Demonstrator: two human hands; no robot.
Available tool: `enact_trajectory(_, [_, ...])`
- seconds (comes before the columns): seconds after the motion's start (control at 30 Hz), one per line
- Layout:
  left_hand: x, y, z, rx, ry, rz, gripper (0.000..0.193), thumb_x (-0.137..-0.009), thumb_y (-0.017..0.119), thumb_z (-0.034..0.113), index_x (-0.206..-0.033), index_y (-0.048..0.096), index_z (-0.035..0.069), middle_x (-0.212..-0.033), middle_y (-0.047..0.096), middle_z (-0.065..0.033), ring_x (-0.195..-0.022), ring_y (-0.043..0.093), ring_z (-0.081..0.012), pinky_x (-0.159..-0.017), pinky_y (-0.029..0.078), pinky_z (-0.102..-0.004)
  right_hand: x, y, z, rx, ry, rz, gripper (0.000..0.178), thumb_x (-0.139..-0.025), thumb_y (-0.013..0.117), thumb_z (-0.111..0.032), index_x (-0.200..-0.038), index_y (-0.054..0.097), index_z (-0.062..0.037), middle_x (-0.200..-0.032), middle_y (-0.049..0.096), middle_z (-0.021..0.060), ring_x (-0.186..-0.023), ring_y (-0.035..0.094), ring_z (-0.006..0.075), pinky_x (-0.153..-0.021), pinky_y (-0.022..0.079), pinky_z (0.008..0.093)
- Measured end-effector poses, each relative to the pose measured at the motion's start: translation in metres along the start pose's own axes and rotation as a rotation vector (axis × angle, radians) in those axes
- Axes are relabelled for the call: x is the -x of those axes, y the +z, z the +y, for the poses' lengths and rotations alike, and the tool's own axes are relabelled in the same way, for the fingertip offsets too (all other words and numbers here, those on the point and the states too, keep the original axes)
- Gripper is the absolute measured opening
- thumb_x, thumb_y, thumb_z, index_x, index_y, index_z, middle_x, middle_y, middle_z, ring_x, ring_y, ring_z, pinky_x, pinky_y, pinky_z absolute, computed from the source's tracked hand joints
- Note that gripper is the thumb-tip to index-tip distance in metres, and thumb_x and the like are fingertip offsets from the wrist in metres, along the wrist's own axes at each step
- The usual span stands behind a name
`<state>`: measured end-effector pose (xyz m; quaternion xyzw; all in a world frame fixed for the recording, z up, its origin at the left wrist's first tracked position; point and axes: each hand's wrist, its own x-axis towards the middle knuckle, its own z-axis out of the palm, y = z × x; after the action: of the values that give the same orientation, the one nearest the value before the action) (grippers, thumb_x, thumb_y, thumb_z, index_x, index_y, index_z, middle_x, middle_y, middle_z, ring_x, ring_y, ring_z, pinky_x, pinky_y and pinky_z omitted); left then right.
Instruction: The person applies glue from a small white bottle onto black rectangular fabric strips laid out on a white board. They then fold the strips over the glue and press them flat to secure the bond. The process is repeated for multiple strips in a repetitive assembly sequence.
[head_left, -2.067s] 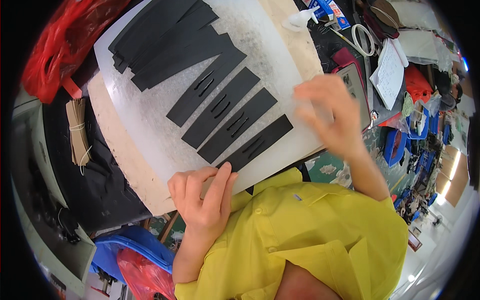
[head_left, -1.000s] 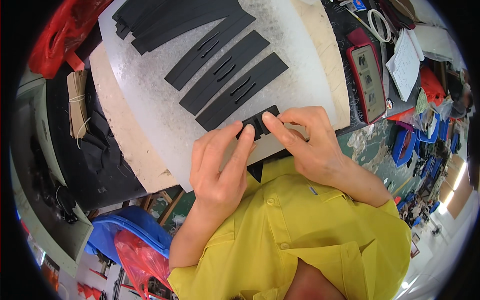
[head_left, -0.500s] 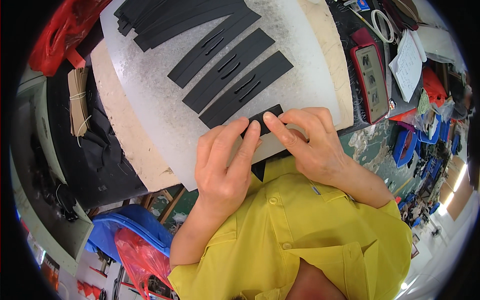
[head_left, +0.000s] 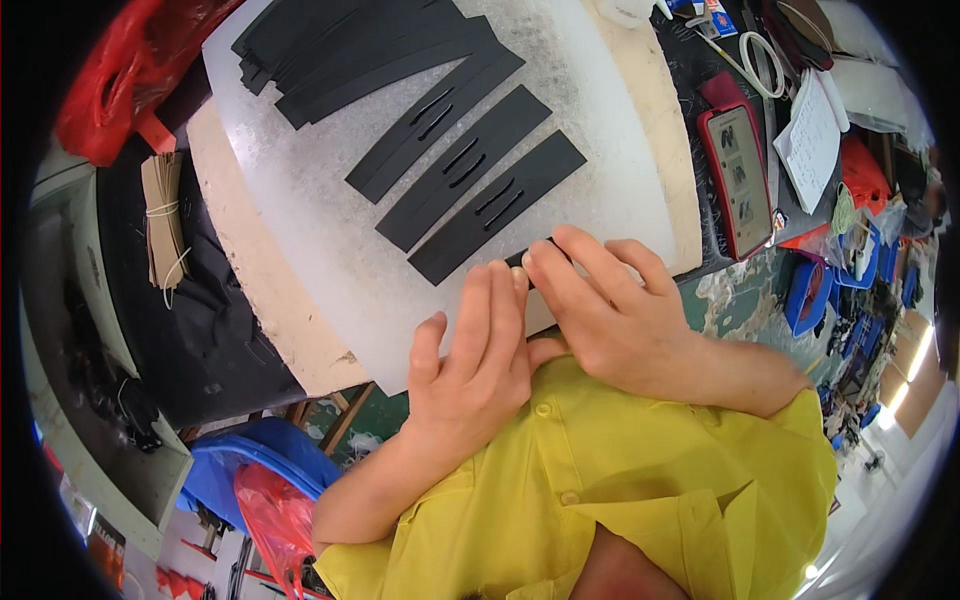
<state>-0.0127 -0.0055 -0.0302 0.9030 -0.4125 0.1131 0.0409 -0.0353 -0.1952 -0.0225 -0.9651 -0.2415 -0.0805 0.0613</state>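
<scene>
Close to my chest, at the near edge of the pale board, both hands pinch one narrow black strip. My left hand has its fingertips pressed on the strip's left part. My right hand grips it just beside them, thumb and index finger together. Fingers cover most of this strip, so its full shape is hidden. Just beyond lies a flat black strip with two short, glossy dark lines across its middle. Two similar strips, a middle one and a farther one, lie beyond it.
A fanned pile of black strips covers the board's far left. Tied brown strips lie left of the board. On the right are a red-cased phone and a written notepad. A blue bin stands lower left.
The held strip has been turned and is now mostly covered by my fingers. My hands have drawn closer together. The flat strips and board sit slightly lower in view.
</scene>
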Motion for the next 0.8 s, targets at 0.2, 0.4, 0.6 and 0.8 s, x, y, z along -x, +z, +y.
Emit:
enact_trajectory(0.2, [-0.013,-0.007,-0.039,0.433,-0.317,0.163,0.033,-0.085,0.077,0.036,-0.107,0.075,0.012,-0.100,0.067,-0.0052,-0.090,0.059,-0.0215,-0.086,0.036,-0.0386,-0.037,-0.018,0.052,-0.211,0.082,0.082,0.030,-0.078,0.073,-0.011,-0.107,0.073,-0.0085,-0.125,0.065,0.0075,-0.114,0.060,0.0242,-0.089,0.043,0.0372])
enact_trajectory(0.4, [-0.008,0.010,-0.049,0.386,-0.472,0.244,0.032,-0.073,0.087,0.018,-0.102,0.075,0.013,-0.094,0.065,0.0005,-0.078,0.052,-0.0182,-0.081,0.033,-0.0356,-0.044,0.019,0.064,-0.345,0.191,0.260,0.029,-0.077,0.075,-0.001,-0.105,0.072,-0.0082,-0.110,0.068,0.0042,-0.102,0.062,0.0242,-0.087,0.043,0.0362])
enact_trajectory(0.6, [-0.012,0.007,-0.042,0.301,-0.428,0.226,0.022,-0.075,0.084,0.012,-0.094,0.073,0.013,-0.089,0.065,-0.0007,-0.078,0.054,-0.0182,-0.080,0.032,-0.0347,-0.046,0.003,0.064,-0.432,0.220,0.241,0.022,-0.078,0.073,0.000,-0.099,0.071,-0.0075,-0.088,0.063,0.0054,-0.085,0.060,0.0252,-0.077,0.047,0.0372])
enact_trajectory(0.8, [-0.024,0.008,-0.030,0.597,-0.517,0.300,0.020,-0.074,0.081,0.001,-0.089,0.069,0.008,-0.083,0.064,-0.0036,-0.072,0.058,-0.0207,-0.069,0.039,-0.0337,-0.047,-0.006,0.045,-0.384,0.238,0.192,0.020,-0.078,0.072,0.001,-0.097,0.069,-0.0053,-0.086,0.062,0.0071,-0.077,0.060,0.0264,-0.064,0.050,0.0353])
